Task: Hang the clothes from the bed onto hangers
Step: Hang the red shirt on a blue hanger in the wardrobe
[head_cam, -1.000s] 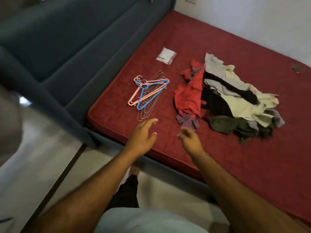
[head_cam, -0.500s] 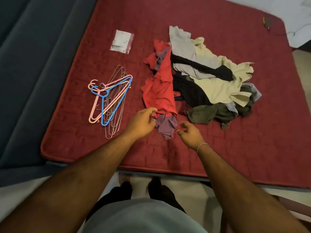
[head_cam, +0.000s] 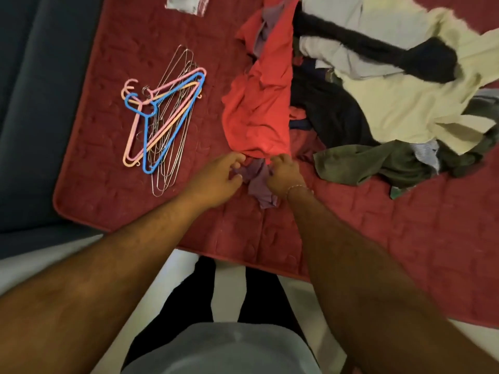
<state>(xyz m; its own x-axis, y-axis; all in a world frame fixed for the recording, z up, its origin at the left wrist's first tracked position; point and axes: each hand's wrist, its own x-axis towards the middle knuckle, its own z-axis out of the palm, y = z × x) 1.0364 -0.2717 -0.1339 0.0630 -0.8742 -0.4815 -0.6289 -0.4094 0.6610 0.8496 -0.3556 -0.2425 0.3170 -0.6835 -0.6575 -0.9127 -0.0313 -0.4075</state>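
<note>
A red garment point(head_cam: 259, 109) lies on the red mattress point(head_cam: 113, 201), on the left side of a clothes pile. My left hand point(head_cam: 216, 179) curls its fingers at the left end of the garment's near hem. My right hand point(head_cam: 283, 175), with a bracelet on its wrist, grips the same hem at its right end. A purple cloth point(head_cam: 259, 187) pokes out from under the hem between my hands. To the left lies a bunch of hangers point(head_cam: 162, 122): blue, pink and orange plastic ones over several thin wire ones.
The pile also holds a cream garment point(head_cam: 405, 103), black clothes point(head_cam: 337, 117), grey cloth point(head_cam: 334, 12) and an olive garment point(head_cam: 372, 163). A small clear packet point(head_cam: 186, 4) lies at the top. A dark blue sofa point(head_cam: 35, 103) borders the mattress's left edge. My legs stand at its near edge.
My view has come closer and lower over the bed. My right hand has moved forward onto the red garment's hem, and my left hand has closed in on it beside the purple cloth.
</note>
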